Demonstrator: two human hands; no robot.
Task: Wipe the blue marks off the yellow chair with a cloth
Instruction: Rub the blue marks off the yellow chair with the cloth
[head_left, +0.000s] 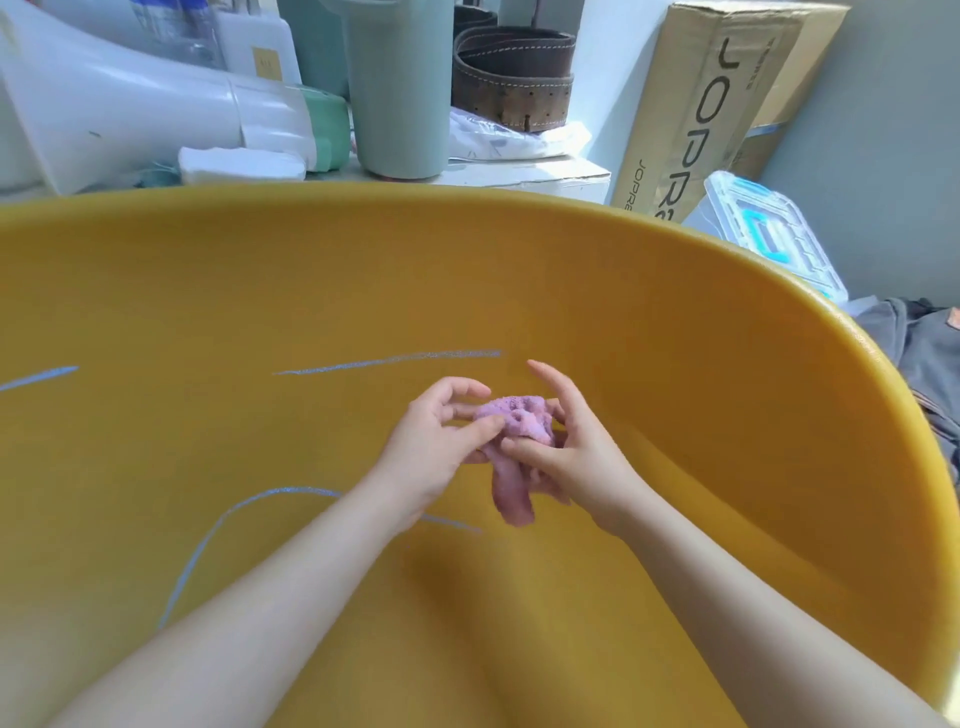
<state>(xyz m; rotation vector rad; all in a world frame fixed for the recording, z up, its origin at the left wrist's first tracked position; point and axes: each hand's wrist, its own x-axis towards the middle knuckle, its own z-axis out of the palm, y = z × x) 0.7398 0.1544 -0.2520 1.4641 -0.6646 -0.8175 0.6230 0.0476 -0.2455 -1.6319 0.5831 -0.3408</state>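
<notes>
The yellow chair (623, 291) fills most of the view, its curved back rising ahead of me. A straight blue mark (395, 359) runs across the back just above my hands. A short blue mark (41, 376) sits at the far left. A curved blue mark (218, 525) sweeps over the seat and passes under my left forearm. A small bunched pink cloth (514, 423) is held above the seat between both hands. My left hand (436, 447) pinches its left side and my right hand (571, 452) grips its right side, with a tail of cloth hanging down.
Behind the chair stand a white appliance (130, 98), a green bin (400, 88), a brown leather belt (511, 78) and a plastic bag. A tall cardboard box (711, 104) leans at the right, with a clear plastic case (774, 234) and grey cloth (919, 343) beside it.
</notes>
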